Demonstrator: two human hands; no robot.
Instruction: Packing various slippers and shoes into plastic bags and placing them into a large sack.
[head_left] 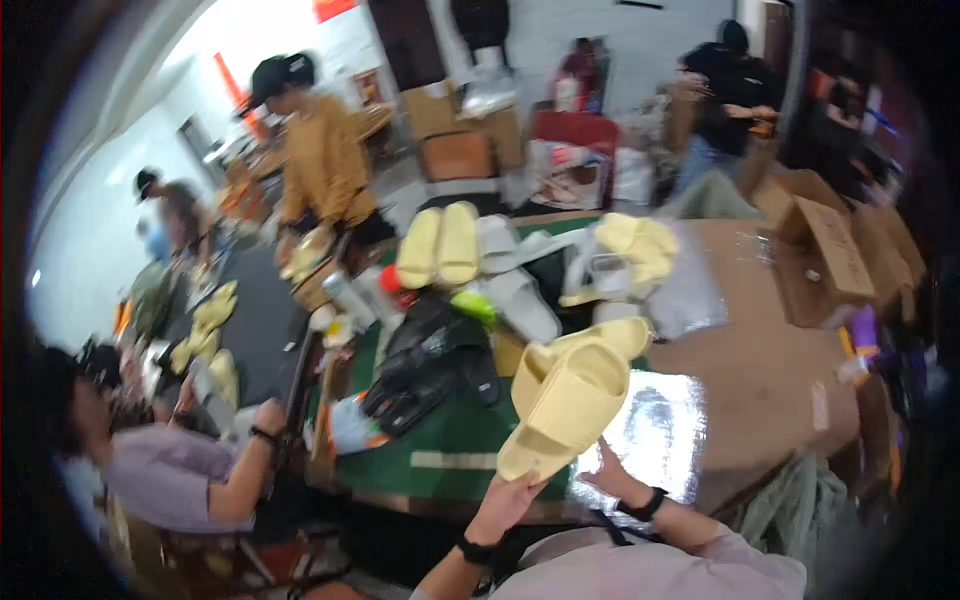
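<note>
Yellow foam slide (562, 405) above table, left hand (508, 500) gripping heel, right hand (612, 478) behind

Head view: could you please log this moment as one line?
left hand: holds heel of pale yellow slide sandal | right hand: on silver foil bag | second yellow slide behind | green table mat

You stand in footwear packing workshop: table (450, 455) strewn with yellow slides (440, 245), open cardboard boxes (815, 255), stacked cartons behind, other workers (320, 150) at neighbouring benches.
</note>
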